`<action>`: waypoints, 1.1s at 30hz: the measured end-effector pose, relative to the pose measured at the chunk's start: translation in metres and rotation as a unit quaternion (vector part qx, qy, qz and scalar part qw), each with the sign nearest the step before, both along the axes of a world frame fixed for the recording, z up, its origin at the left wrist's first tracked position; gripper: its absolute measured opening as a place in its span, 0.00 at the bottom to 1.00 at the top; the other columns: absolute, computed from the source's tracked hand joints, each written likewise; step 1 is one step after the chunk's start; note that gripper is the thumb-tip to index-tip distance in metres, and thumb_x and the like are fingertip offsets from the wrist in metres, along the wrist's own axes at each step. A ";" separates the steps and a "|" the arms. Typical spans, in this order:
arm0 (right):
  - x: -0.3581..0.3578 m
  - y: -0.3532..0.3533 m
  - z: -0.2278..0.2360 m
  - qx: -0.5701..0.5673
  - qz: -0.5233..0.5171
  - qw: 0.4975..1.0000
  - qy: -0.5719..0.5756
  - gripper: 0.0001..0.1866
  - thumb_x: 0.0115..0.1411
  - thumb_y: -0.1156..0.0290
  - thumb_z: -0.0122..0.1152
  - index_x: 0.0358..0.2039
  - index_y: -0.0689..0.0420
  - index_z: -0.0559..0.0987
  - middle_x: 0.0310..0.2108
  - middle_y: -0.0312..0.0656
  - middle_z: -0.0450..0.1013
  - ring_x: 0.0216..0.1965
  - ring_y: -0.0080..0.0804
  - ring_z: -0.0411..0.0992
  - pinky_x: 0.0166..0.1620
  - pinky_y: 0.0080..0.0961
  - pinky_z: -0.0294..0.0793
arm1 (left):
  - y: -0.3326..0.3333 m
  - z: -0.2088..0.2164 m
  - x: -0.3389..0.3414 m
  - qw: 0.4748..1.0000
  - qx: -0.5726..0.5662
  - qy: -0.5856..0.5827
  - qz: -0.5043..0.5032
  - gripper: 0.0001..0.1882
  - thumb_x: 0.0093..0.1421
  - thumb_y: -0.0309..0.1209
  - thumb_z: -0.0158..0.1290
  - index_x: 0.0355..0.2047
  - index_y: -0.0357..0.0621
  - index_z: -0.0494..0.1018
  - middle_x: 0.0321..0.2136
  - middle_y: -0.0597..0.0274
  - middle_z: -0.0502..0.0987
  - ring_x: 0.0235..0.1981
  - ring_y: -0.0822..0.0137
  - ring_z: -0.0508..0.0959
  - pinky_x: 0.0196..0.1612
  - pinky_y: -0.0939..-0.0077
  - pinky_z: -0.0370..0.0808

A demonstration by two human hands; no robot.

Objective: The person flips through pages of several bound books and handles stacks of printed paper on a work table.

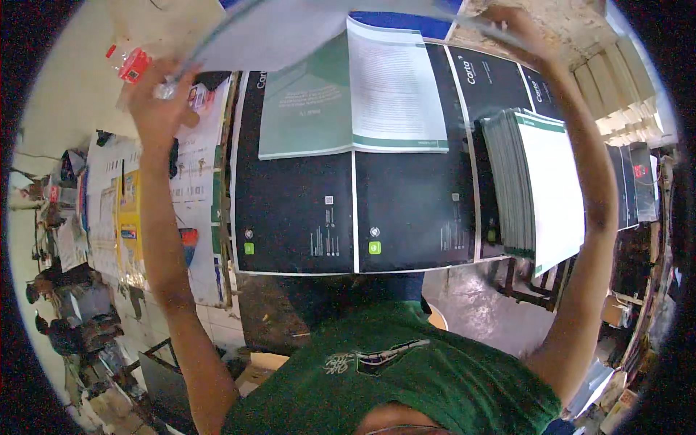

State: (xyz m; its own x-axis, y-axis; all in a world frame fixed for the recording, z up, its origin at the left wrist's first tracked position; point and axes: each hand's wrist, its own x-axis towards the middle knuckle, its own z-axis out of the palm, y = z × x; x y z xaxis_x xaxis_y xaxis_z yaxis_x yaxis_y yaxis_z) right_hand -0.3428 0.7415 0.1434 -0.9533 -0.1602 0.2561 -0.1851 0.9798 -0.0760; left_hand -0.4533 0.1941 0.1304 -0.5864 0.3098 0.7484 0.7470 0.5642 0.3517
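A large pale sheet (279, 32), bowed along its near edge, is raised over the far side of the table. My left hand (163, 101) is closed at its left end, fingers bent near the edge. At the far right my right hand (515, 29) is at its other end, partly cut off and blurred; its fingers look closed on the edge. Below the raised sheet lies a printed spread, its left page green (308, 109) and its right page white with text (397, 87). A thick stack of printed sheets (551, 181) with green bands stands by my right forearm.
Black printed boards with white borders cover the table (297, 210). Beyond my left hand is a clear bottle with a red cap and label (130, 64). Posters and papers (109, 210) lie left; pale paper stacks (616, 87) stand far right. A dark stool (525, 286) is below the table.
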 end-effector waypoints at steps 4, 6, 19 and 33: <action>-0.048 0.003 -0.097 0.241 0.046 0.968 0.050 0.16 0.55 0.74 0.52 0.45 0.56 0.77 0.48 0.45 0.74 0.47 0.42 0.75 0.51 0.37 0.74 | -0.007 -0.099 -0.035 0.976 -0.171 0.091 -0.096 0.12 0.43 0.23 0.61 0.31 0.45 0.76 0.35 0.62 0.78 0.39 0.61 0.77 0.42 0.67 0.71; -0.062 -0.008 -0.123 0.301 0.080 0.948 0.066 0.17 0.51 0.74 0.56 0.44 0.56 0.76 0.45 0.44 0.73 0.47 0.39 0.74 0.49 0.35 0.76 | -0.003 -0.137 -0.033 0.971 -0.209 0.071 -0.090 0.12 0.43 0.23 0.61 0.31 0.46 0.75 0.35 0.63 0.77 0.41 0.60 0.76 0.43 0.66 0.69; -0.089 -0.015 -0.176 0.367 0.112 0.923 0.037 0.10 0.53 0.69 0.56 0.35 0.55 0.78 0.34 0.39 0.75 0.43 0.36 0.74 0.42 0.33 0.77 | 0.068 -0.131 0.006 0.963 -0.156 -0.163 -0.146 0.25 0.51 0.30 0.59 0.51 0.45 0.71 0.48 0.53 0.72 0.53 0.52 0.70 0.59 0.60 0.64; -0.051 -0.048 -0.120 0.258 -0.050 0.964 -0.042 0.10 0.57 0.62 0.57 0.35 0.51 0.80 0.36 0.43 0.79 0.42 0.43 0.77 0.43 0.43 0.75 | 0.159 -0.156 0.042 0.938 -0.306 -0.085 -0.137 0.22 0.57 0.45 0.56 0.49 0.48 0.75 0.54 0.62 0.72 0.56 0.59 0.69 0.57 0.52 0.64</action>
State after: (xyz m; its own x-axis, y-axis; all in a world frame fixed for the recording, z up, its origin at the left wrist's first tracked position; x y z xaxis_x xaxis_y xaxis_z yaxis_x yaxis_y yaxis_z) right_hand -0.3939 0.6936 0.0237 -0.9844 -0.1521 0.0886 -0.1023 0.9040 0.4151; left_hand -0.4111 0.3536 -0.0259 -0.5166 0.8077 0.2843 0.8560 0.4942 0.1515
